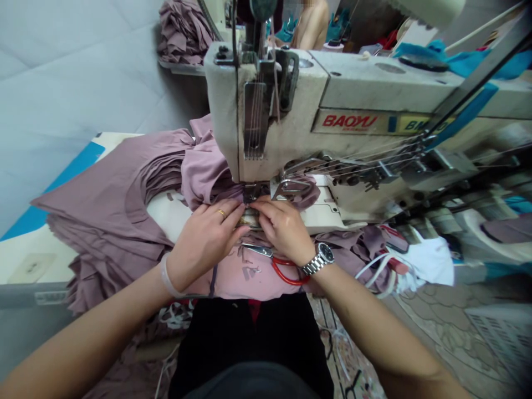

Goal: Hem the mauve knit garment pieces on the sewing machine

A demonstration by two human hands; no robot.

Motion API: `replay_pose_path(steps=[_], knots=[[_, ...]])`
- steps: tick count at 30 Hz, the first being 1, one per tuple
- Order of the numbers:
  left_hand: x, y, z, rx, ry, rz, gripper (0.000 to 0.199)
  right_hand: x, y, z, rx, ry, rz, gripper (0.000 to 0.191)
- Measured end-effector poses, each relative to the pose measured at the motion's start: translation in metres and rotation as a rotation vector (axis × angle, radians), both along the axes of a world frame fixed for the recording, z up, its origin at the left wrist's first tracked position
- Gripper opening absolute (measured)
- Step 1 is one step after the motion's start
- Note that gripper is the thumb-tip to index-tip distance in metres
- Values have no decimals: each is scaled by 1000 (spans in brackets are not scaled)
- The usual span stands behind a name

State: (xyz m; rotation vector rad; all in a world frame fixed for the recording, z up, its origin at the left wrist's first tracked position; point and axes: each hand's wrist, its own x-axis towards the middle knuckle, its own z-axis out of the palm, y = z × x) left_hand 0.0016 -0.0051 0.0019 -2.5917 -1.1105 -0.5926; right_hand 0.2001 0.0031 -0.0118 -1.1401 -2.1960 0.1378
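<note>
An industrial sewing machine head (266, 111), cream-coloured and marked BAOYU, stands over the work, with its presser foot (251, 193) down on mauve knit fabric (112, 188). My left hand (205, 238), wearing a gold ring, and my right hand (282, 230), with a steel wristwatch, meet just in front of the foot. Their fingertips press and pinch a fabric edge on the machine bed. The needle is hidden by the foot and fabric. Red-handled scissors (286, 269) lie on the pink cloth just below my right hand.
A pile of folded mauve cloth (183, 36) sits on a shelf behind the machine, and a co-worker's bare shoulder (311, 25) shows beyond it. Teal fabric (457, 61) lies at top right. White cords and white cloth (424, 263) hang to the right, above a patterned floor (449, 327).
</note>
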Motion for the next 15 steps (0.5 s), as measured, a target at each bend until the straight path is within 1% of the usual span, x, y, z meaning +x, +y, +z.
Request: replay_pose_path(steps=[2,4,10,13,15], knots=[[1,-1,1,2,10,11,40,0,1,-1,7,7,12,30],[3,-1,1,4,19,19,40,-1,-1,1,25,-35,25,30],[7,-2,-4,44,26,-2,41,-7,-8,6,91,-277,-10,31],[7,-4,-4,21,36,-13,41,-4,-10,6,172,-337,41,31],[1,-2,2,-52,11,-53,40,6,-8,7,186,-304,102,31]])
